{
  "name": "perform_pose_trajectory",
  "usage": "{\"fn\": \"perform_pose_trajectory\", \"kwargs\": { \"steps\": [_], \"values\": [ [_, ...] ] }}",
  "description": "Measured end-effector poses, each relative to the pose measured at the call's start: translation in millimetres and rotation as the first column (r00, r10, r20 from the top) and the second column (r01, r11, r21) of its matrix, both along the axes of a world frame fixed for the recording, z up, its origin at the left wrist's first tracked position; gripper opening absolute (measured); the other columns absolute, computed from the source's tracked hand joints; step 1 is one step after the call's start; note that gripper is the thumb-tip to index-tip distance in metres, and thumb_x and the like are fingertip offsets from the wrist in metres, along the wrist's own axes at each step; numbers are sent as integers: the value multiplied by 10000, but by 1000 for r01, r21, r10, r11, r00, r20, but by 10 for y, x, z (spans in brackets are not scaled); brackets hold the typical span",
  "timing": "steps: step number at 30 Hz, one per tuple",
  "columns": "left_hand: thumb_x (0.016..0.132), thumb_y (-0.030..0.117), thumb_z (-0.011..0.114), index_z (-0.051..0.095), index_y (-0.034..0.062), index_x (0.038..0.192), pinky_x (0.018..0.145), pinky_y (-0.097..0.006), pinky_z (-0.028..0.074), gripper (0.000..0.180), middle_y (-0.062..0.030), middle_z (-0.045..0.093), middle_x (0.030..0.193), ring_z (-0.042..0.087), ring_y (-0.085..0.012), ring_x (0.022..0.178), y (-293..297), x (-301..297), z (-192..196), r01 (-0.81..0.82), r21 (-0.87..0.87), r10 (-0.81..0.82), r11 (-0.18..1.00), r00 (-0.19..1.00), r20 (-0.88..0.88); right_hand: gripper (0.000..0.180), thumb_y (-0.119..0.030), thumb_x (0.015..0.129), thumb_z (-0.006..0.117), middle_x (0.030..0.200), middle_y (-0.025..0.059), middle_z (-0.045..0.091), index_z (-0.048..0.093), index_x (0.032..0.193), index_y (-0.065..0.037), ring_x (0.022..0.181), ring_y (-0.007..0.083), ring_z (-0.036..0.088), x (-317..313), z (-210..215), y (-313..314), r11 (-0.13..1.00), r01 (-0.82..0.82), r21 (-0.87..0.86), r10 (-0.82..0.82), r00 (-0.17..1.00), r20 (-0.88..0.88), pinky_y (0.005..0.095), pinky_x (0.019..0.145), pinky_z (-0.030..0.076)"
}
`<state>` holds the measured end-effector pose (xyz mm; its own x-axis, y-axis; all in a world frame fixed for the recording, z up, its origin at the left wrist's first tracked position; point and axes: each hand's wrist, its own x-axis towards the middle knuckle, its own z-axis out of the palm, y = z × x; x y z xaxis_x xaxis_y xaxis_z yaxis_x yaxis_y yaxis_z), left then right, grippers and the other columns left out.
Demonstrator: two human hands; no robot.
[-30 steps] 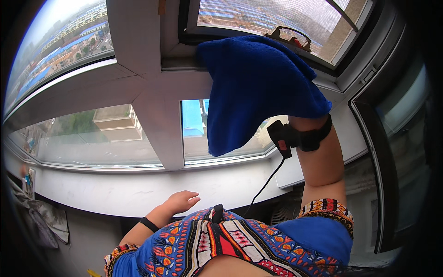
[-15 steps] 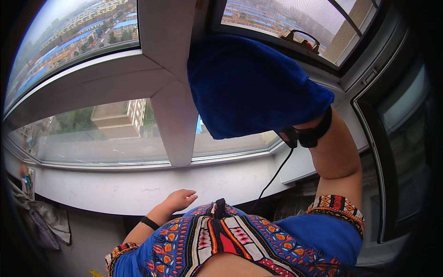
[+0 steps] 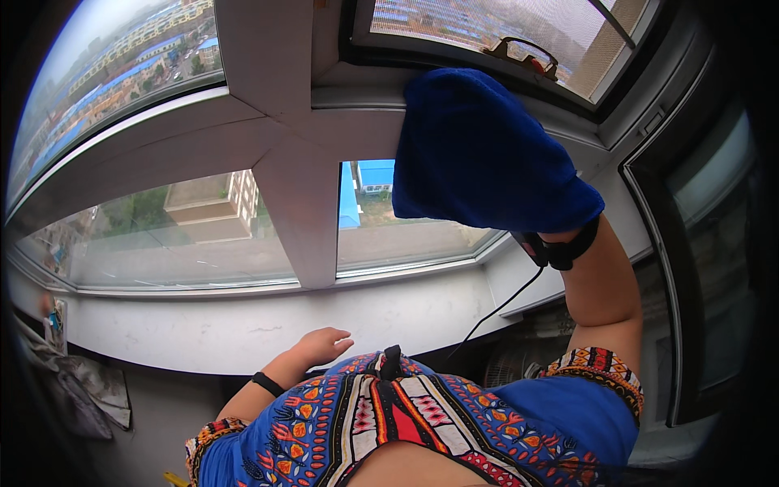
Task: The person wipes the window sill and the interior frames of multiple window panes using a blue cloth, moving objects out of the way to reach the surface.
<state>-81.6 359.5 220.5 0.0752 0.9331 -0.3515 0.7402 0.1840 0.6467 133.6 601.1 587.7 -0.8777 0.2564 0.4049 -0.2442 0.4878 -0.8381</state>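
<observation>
A blue cloth (image 3: pixel 487 154) covers my right hand (image 3: pixel 561 234) at the window frame, below the screened pane. Only the wrist end of that hand shows, so its fingers are hidden. Around the right wrist sits a black band with a dark device (image 3: pixel 560 253), and a thin black cable (image 3: pixel 497 310) runs down from it. My left hand (image 3: pixel 324 346) hovers near my body by the white windowsill (image 3: pixel 203 329). Its fingers are loosely stretched and hold nothing. A black band (image 3: pixel 268 384) circles the left wrist.
White window frame bars (image 3: pixel 296 195) divide the panes ahead. The screened window (image 3: pixel 487 36) has a brown curved object (image 3: pixel 523 57) at its lower edge. An open dark-framed window sash (image 3: pixel 661 284) stands at right. Grey cloths (image 3: pixel 93 390) hang at the far left.
The blue cloth and my right hand have moved right along the frame, uncovering more of the lower pane. My left hand has barely shifted.
</observation>
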Motion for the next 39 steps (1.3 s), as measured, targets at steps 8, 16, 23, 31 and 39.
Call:
{"fn": "perform_pose_trajectory", "kwargs": {
  "steps": [8,16,23,31,39],
  "values": [
    [978,454,484,642,77,1255,1019,-414,442,494,-180,639,1249,566,-352,1197,-4,-55,-40,-22,-4,22,1000,1000,-6,558,-321,943,659,1322,115,597,465,1406,-77,1170,232,608,382,-136,347,934,44,-354,-71,995,-64,342,1022,506],
    [971,453,500,653,69,1239,999,-409,460,493,-179,651,1233,589,-355,1171,47,-133,48,-52,-10,52,999,998,-33,517,-310,974,615,1314,115,604,469,1409,-71,1197,243,584,795,-237,843,934,11,-357,-97,970,-224,345,1052,465],
    [958,420,542,669,75,1214,968,-409,480,447,-180,668,1193,613,-352,1138,161,-161,218,-48,4,48,999,999,-1,469,-378,1022,506,1284,91,624,523,1375,-70,1158,195,605,876,-195,894,947,121,-299,-286,746,-602,330,1005,485],
    [975,345,556,583,45,1321,1010,-396,455,458,-175,619,1293,583,-340,1196,836,119,868,227,163,-236,960,971,40,484,-327,1025,502,1328,164,595,473,1399,-22,1168,266,618,648,-400,605,941,241,-238,-337,589,-734,380,985,529],
    [1033,211,519,555,-1,1333,969,-312,484,369,-109,664,1198,642,-193,1108,1879,1082,1529,122,354,-359,927,553,752,486,-350,1026,498,1350,147,582,473,1404,-45,1185,249,608,594,-738,236,798,-129,-589,-331,723,-607,388,995,516]
  ]
}}
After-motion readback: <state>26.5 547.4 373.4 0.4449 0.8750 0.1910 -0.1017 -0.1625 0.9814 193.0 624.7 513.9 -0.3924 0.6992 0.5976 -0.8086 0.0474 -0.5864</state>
